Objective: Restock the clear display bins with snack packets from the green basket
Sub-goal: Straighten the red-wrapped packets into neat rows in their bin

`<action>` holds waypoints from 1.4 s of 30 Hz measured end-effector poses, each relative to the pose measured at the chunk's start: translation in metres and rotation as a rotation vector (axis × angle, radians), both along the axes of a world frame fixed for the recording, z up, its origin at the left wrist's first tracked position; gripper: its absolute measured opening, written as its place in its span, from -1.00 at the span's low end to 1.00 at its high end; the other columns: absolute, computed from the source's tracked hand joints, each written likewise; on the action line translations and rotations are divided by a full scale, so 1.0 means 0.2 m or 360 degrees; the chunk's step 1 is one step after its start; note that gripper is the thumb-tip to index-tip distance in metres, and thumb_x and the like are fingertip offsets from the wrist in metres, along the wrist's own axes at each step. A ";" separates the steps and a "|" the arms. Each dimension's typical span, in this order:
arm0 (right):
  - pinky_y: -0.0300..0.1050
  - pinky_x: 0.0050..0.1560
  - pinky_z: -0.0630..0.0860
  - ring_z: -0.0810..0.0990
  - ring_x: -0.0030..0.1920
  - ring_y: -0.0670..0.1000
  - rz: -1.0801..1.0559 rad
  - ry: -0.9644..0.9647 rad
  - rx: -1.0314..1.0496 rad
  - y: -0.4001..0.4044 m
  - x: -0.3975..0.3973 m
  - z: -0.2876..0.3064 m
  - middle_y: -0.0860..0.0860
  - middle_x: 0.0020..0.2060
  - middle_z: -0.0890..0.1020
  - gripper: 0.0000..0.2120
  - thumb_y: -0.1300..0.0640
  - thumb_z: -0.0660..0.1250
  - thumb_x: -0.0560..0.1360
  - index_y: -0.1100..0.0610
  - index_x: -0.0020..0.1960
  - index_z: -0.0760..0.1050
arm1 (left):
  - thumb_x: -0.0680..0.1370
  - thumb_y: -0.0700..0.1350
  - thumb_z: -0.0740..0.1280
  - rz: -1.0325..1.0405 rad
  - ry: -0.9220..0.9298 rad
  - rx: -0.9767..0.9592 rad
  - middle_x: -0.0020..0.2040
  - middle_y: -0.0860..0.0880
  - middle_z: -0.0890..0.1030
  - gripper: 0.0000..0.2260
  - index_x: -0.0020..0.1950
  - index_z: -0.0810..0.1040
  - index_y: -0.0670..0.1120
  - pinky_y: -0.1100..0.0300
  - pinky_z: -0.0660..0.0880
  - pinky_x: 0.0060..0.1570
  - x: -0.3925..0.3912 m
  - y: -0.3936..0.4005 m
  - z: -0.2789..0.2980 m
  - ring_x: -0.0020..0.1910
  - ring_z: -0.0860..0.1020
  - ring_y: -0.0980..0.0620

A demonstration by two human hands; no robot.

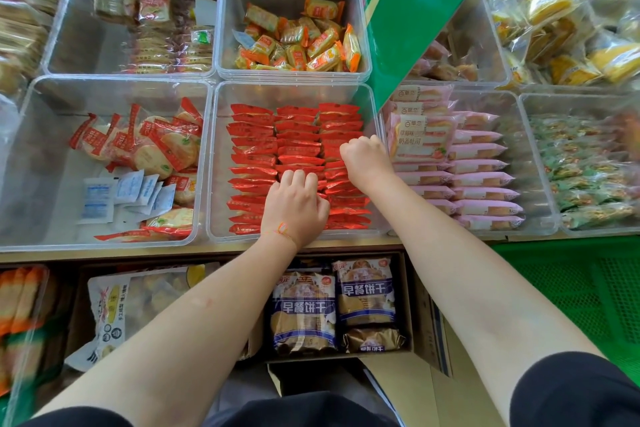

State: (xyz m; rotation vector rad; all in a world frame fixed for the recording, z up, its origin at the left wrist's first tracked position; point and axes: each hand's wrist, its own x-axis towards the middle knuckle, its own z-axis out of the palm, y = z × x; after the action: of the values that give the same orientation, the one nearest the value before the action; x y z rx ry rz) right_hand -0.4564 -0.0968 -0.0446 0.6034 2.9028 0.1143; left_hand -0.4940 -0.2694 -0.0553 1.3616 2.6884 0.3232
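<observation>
We take the clear bin in the middle as our landmark: a square box of thin transparent plastic with rounded corners. It is filled with red packets, flat and glossy foil, standing on edge in three neat rows. At the lower right of this bin we see the green basket, a plastic one with a fine mesh wall. Below the bin, an open cardboard box holds blue and brown biscuit bags. To the right of the bin lie pink packets, soft and matte, in tidy rows. To the left, another clear bin carries round rice crackers in red-striped wrap.

Our left hand rests on the near part of the middle row, its fingers curled down into the red packets. Our right hand is over the right row, and its fingers are bent under and hidden, so we cannot tell if they grip a packet.
</observation>
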 end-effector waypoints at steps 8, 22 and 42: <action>0.05 0.13 0.39 0.55 0.05 0.20 -0.0085 0.0093 -0.0018 -0.02 -0.02 0.01 0.15 0.02 0.61 -0.74 0.42 0.14 0.50 0.23 0.05 0.52 | 0.51 -0.02 0.15 0.0004 0.0000 0.0030 -0.09 -0.08 0.53 -0.78 -0.03 0.48 -0.13 0.06 0.43 -0.19 0.00 0.00 -0.01 -0.08 0.45 -0.09; 0.05 0.03 0.48 0.56 0.07 0.20 0.0013 -0.0056 -0.0144 -0.04 0.04 0.02 0.13 0.03 0.58 -0.80 0.35 0.19 0.54 0.23 0.09 0.54 | 0.53 -0.01 0.14 -0.0001 -0.0008 -0.0007 -0.08 -0.07 0.53 -0.77 -0.02 0.48 -0.13 0.05 0.45 -0.17 -0.01 0.00 0.00 -0.07 0.44 -0.08; 0.01 -0.01 0.50 0.54 0.06 0.14 -0.0067 -0.0061 -0.0375 -0.06 0.13 0.03 0.07 0.02 0.56 -0.83 0.27 0.25 0.53 0.13 0.07 0.55 | 0.49 0.04 -0.04 -0.0025 0.0026 -0.0037 -0.10 -0.08 0.53 -0.63 -0.10 0.49 -0.12 0.06 0.40 -0.19 0.00 0.00 0.00 -0.09 0.43 -0.08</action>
State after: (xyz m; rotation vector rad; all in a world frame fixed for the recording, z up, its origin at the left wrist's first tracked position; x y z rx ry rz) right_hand -0.4313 -0.1095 -0.0381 0.6117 2.8074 -0.2157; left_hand -0.4934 -0.2696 -0.0551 1.3844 2.6847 0.2799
